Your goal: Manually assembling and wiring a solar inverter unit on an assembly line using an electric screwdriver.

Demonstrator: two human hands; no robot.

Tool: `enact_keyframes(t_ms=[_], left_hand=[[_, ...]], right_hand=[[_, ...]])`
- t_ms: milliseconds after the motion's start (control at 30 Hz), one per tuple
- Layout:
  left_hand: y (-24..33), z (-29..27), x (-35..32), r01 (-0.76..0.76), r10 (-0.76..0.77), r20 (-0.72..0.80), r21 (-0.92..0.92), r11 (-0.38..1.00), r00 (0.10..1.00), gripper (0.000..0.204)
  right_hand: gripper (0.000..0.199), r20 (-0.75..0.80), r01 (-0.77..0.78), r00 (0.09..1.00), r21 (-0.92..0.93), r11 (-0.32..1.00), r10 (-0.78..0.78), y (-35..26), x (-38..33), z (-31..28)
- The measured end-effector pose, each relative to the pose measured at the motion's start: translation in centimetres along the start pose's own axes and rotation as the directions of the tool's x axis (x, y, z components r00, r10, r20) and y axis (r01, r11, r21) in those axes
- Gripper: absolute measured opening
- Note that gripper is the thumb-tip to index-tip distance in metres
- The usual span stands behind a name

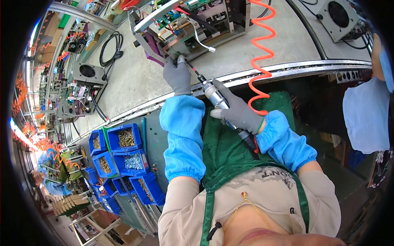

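My right hand (238,110), in a grey glove, grips a pneumatic screwdriver (217,98) whose bit points up-left into an open electronic unit (188,28) on the grey workbench (135,78). My left hand (177,76), also grey-gloved, rests against the unit's lower edge with fingertips right by the bit tip. Both forearms wear blue sleeve covers. An orange coiled air hose (262,53) runs from the tool up across the bench. The unit shows circuit boards, wires and a metal frame.
Several blue bins (123,151) of screws and small parts sit at my lower left. A fan-fronted metal box (88,74) and a black cable (111,49) lie at left; another fan unit (338,16) is at top right. Another person's blue sleeve (367,115) is at right.
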State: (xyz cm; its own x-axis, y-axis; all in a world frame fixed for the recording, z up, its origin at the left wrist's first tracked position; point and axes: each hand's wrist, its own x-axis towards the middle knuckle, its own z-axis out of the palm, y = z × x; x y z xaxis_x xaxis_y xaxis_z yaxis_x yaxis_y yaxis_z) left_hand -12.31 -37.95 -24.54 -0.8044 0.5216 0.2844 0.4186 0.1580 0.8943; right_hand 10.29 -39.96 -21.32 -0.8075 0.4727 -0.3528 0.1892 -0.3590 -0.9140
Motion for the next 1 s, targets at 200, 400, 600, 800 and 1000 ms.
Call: enact_keyframes(t_ms=[200, 400, 600, 800, 1000], left_hand=[[0.0, 0.9, -0.1, -0.145, 0.175, -0.081, 0.284, 0.948, 0.981, 0.024], [-0.3, 1.0, 0.9, -0.08, 0.108, -0.042, 0.425, 0.902, 0.993, 0.029], [-0.8, 0.9, 1.2, -0.111, 0.131, -0.016, 0.438, 0.892, 0.991, 0.029], [0.2, 0.5, 0.5, -0.117, 0.124, 0.007, 0.391, 0.913, 0.992, 0.025], [0.0, 0.5, 0.4, -0.105, 0.108, 0.021, 0.468, 0.877, 0.994, 0.027]], right_hand=[[0.094, -0.07, 0.037, 0.997, -0.109, 0.993, -0.045, 0.9, 1.3, 0.3], [0.097, -0.068, 0.055, 0.995, -0.179, 0.982, -0.068, 1.9, 2.7, -0.1], [0.097, -0.053, 0.025, 0.998, -0.182, 0.983, -0.035, 1.8, 2.7, -0.2], [0.095, -0.073, 0.027, 0.997, -0.099, 0.995, -0.035, 1.6, 2.4, 0.1], [0.093, -0.03, -0.042, 0.999, -0.016, 0.999, 0.042, 1.0, 2.3, 0.0]])
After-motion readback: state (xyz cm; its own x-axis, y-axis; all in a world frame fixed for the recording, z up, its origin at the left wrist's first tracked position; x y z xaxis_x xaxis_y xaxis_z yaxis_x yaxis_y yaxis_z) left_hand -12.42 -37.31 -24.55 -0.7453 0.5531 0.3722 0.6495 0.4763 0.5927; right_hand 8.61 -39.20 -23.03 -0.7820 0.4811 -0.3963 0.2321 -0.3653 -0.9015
